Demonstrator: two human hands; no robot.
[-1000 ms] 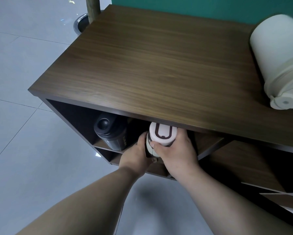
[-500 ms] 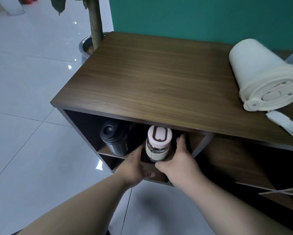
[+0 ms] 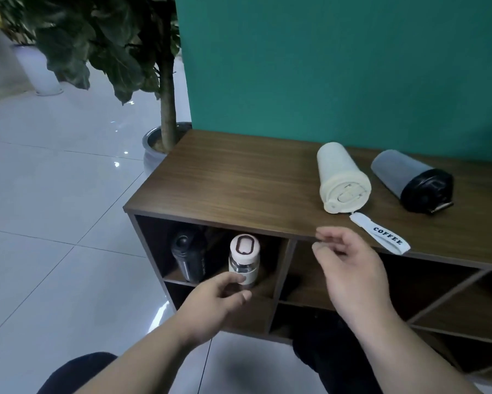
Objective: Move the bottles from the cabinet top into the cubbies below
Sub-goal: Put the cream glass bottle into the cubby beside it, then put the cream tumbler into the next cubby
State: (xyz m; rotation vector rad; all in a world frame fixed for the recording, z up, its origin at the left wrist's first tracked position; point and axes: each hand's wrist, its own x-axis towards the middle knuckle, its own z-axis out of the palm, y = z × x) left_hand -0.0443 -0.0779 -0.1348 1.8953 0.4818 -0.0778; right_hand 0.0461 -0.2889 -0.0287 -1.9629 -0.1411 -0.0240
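A glass bottle with a white cap stands upright in the top left cubby, beside a black bottle. My left hand hovers just in front of the glass bottle's base, fingers loosely curled and holding nothing. My right hand is raised before the cabinet's front edge, fingers apart and empty. On the cabinet top a cream tumbler lies on its side with a white "COFFEE" strap. A grey tumbler with a black lid lies to its right.
The cubby right of the bottles holds nothing I can see; slanted dividers cross the compartments further right. A potted tree stands at the cabinet's left end. A green wall backs the cabinet. White floor tiles spread left.
Both hands have let go of the glass bottle, which now stands alone in the cubby. The right hand rose toward the top edge. My view pulled back and up.
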